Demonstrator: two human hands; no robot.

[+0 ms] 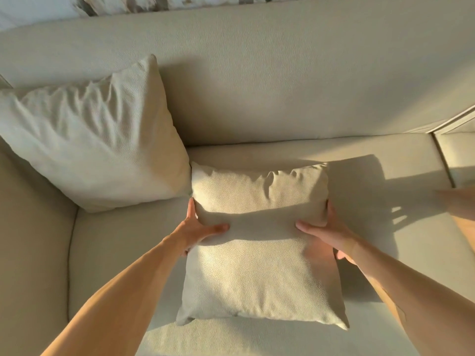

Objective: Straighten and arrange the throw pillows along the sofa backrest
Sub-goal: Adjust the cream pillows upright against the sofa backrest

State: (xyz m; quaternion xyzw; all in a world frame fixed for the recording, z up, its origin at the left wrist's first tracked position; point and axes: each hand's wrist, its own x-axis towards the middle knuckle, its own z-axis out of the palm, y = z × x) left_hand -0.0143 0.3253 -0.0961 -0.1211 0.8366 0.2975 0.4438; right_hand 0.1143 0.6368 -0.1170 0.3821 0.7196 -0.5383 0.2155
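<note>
1. The small pillow point(259, 242) is gripped at its two sides: the left hand point(198, 227) is curled round the left edge, thumb laid across the front face, fingers hidden behind; the right hand point(326, 232) is curled round the right edge in the same way.
2. The small pillow is held over the seat point(108, 253), near of the backrest point(257, 98) and apart from it; whether its near edge rests on the seat cannot be told.
3. Its far-left corner lies just beside, perhaps touching, the large pillow point(95, 145), which is propped in the left corner against the backrest.
4. The step in hand is judged to be the placing of the small pillow.
5. The next move calls for it to be carried far and stood against the backrest, right of the large pillow.
6. The pillow is nearly square, so no clear long axis is shown; its face is turned up toward the camera, its top edge pointing far.
</note>
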